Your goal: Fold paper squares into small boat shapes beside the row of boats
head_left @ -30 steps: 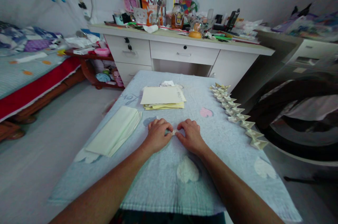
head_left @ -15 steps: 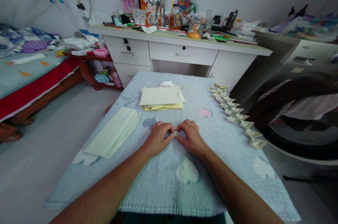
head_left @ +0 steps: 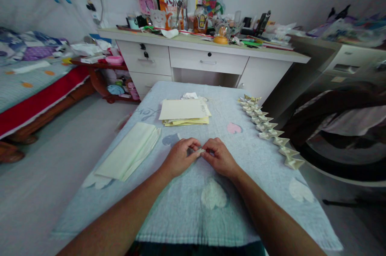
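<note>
My left hand (head_left: 180,156) and my right hand (head_left: 220,157) meet at the middle of a table draped in a light blue cloth (head_left: 193,207). Between their fingertips they pinch a small folded piece of paper (head_left: 199,151), mostly hidden by my fingers. A flat stack of cream and yellow paper sheets (head_left: 184,112) lies just beyond my hands. To the left lies a pale green folded stack of paper (head_left: 130,151). Along the table's right edge runs a row of several small folded paper pieces (head_left: 268,130).
A white desk with drawers (head_left: 208,60), crowded with bottles, packets and clutter, stands behind the table. A bed with a red skirt (head_left: 36,95) is at the left. Dark clothing (head_left: 337,111) hangs over furniture at the right. Grey floor (head_left: 60,155) lies left of the table.
My hands have lifted slightly off the cloth, fingertips drawing together on the small folded paper; before, they pressed it flat against the table.
</note>
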